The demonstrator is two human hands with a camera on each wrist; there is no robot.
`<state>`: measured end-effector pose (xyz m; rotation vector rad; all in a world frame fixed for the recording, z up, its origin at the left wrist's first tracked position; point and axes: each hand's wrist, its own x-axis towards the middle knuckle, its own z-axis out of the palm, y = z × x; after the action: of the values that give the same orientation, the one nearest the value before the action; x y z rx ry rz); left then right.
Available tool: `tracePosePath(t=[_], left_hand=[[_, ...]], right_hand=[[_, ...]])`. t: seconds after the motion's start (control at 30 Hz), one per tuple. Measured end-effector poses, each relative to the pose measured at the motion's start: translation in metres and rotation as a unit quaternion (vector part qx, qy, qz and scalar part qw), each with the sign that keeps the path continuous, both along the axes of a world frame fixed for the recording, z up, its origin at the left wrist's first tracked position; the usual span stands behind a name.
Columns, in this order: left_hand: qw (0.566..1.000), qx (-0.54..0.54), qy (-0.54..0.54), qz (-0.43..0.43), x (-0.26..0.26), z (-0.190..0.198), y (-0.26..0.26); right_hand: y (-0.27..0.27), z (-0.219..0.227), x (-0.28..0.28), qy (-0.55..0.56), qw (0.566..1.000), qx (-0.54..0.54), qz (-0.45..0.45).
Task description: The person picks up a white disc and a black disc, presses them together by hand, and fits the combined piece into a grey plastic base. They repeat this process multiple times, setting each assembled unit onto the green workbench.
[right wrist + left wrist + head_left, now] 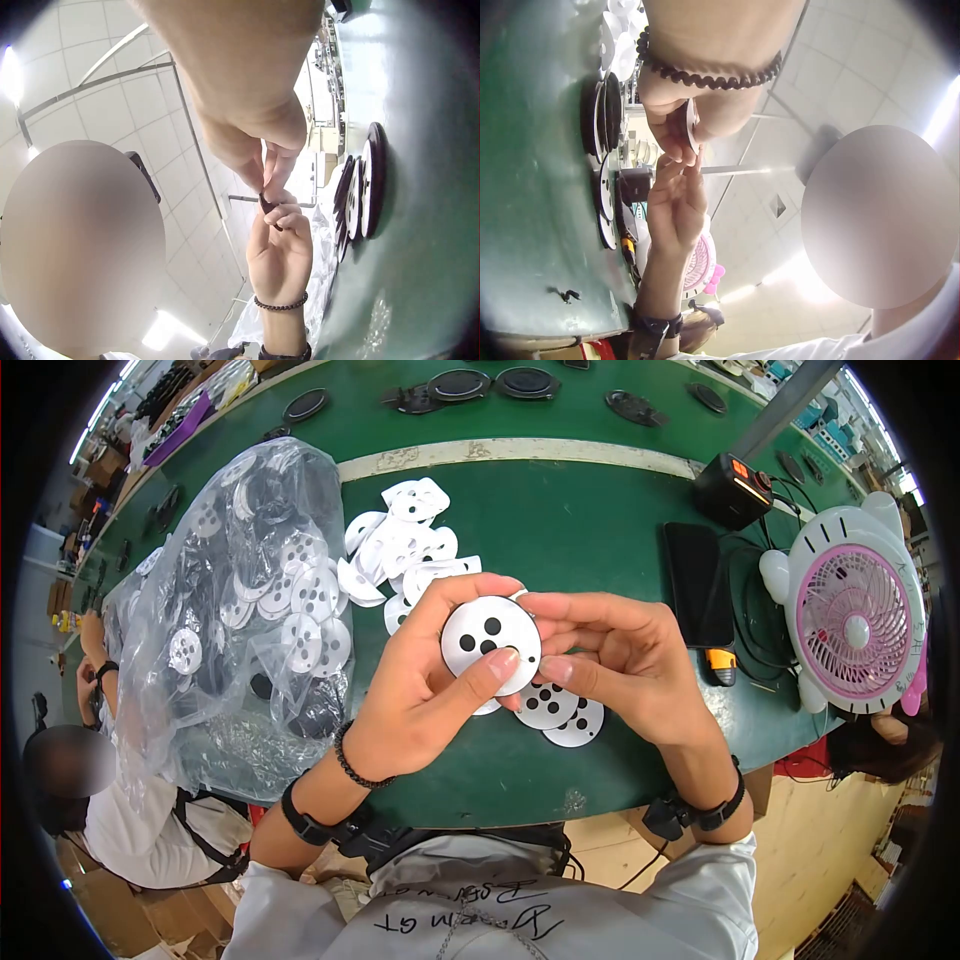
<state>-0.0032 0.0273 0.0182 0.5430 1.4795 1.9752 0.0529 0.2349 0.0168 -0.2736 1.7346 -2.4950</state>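
A round white disc with black dots and a dark rim is held up over the table. My left hand grips it from the left, thumb pressed on its face and fingers behind. At its right edge, my right hand pinches with thumb and index finger; the other fingers are curled. The wrist views show the disc edge-on, with the right fingertips meeting it beside the left hand. Below the hands, several similar dotted discs lie overlapping on the green table, partly hidden by the hands.
Behind the left hand spreads a pile of white dotted pieces. A large clear plastic bag of similar discs stands at left. To the right are a black phone, a yellow-and-black object, a black box and a pink-and-white fan.
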Motion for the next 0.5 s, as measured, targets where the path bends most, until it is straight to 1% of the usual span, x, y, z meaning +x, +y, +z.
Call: tracePosePath(t=[0.1, 0.2, 0.3, 0.37, 0.4, 0.43, 0.47, 0.5], left_hand=[[1.000, 0.012, -0.002, -0.004, 0.000, -0.001, 0.000], [1.000, -0.001, 0.004, -0.016, 0.001, -0.002, -0.001], [1.000, 0.002, -0.010, 0.004, 0.005, -0.002, 0.002], [0.999, -0.036, -0.022, -0.018, 0.005, -0.002, 0.001], [0.999, -0.037, -0.021, -0.017, 0.005, -0.005, 0.002], [0.974, -0.101, 0.196, 0.054, 0.004, -0.012, 0.005], [0.893, -0.158, 0.403, 0.122, 0.003, -0.015, 0.008], [0.893, -0.157, 0.404, 0.122, 0.003, -0.012, 0.007]], right_hand=[[0.001, 0.000, 0.001, 0.002, 1.000, -0.001, 0.000], [0.000, 0.001, 0.002, -0.004, 1.000, 0.000, -0.002], [-0.002, 0.000, 0.004, -0.008, 0.999, 0.025, -0.025], [-0.005, 0.001, 0.006, -0.015, 0.997, 0.038, -0.063], [-0.006, 0.000, 0.006, -0.015, 0.997, 0.037, -0.062], [-0.006, -0.001, 0.005, -0.047, 0.994, 0.045, -0.083], [-0.007, -0.001, 0.005, -0.079, 0.990, 0.054, -0.106], [-0.008, 0.000, 0.005, -0.077, 0.990, 0.054, -0.106]])
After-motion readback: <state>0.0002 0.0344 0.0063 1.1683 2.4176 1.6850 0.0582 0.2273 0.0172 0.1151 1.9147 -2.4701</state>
